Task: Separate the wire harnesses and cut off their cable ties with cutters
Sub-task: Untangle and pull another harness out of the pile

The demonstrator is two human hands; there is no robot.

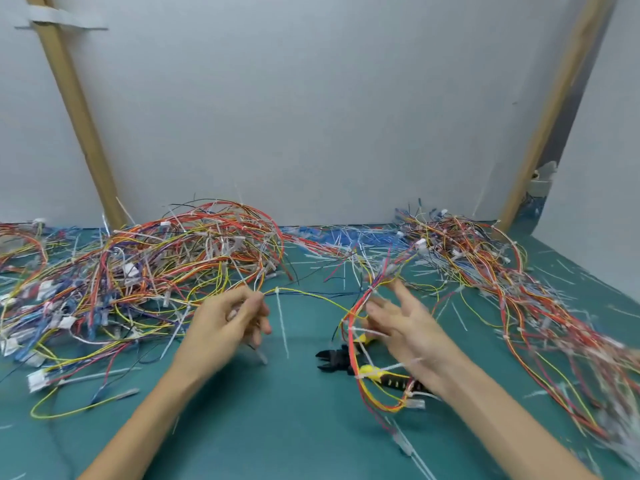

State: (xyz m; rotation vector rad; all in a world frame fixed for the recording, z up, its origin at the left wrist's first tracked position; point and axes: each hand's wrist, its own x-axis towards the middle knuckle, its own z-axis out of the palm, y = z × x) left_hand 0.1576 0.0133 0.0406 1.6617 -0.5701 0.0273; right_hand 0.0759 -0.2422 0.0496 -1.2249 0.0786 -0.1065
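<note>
Just beyond the cutters [337, 361], the left hand [228, 323] pinches a yellow harness strand [311, 295]; the right hand [401, 327] is spread, blurred, gripping nothing plainly; the strand runs side to side between them; the cutters lie on the tabletop [277, 427] under the right hand, clearly the nearer one.

Two hands, left hand [228, 323] and right hand [405, 327]; one pair of cutters [337, 360] just under the right hand; one loose harness [311, 296] strung between both hands. Three harness heaps: big heap [156, 271] beyond the left hand, small heap [20, 244] far out to its left, long heap [485, 271] beyond and right of the right hand. Two wooden posts behind, left post [76, 109] and right post [554, 109]; cut ties [459, 317] scattered, too many to count.
</note>
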